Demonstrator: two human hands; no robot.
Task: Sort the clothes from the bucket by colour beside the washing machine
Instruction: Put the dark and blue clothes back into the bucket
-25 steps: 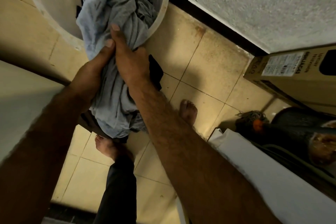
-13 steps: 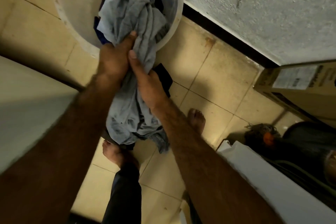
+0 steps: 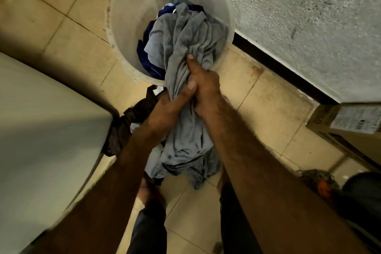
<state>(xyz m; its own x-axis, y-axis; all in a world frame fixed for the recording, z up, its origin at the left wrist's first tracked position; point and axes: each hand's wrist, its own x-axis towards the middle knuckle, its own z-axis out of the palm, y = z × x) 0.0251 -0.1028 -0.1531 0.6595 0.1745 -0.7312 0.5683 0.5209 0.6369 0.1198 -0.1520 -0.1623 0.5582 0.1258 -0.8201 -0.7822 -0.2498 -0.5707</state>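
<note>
A translucent white bucket (image 3: 123,18) stands on the tiled floor against the wall. A grey garment (image 3: 185,35) trails from inside it, over the near rim and down between my arms. My left hand (image 3: 167,107) and my right hand (image 3: 203,84) are side by side, both closed around the bunched middle of this grey cloth just below the rim. Dark blue clothes (image 3: 147,64) lie under it in the bucket. A dark brown garment (image 3: 123,128) lies on the floor beside the washing machine (image 3: 41,130) at left.
A rough white wall (image 3: 299,16) with a black skirting runs along the right. A cardboard box (image 3: 346,123) leans at the far right, with a mop head (image 3: 315,177) and a dark round object below it. My bare feet stand under the hanging cloth.
The view has shifted so the whole bucket shows. My left hand has dropped from the bucket rim to sit beside my right, and the grey garment hangs lower out of the bucket.
</note>
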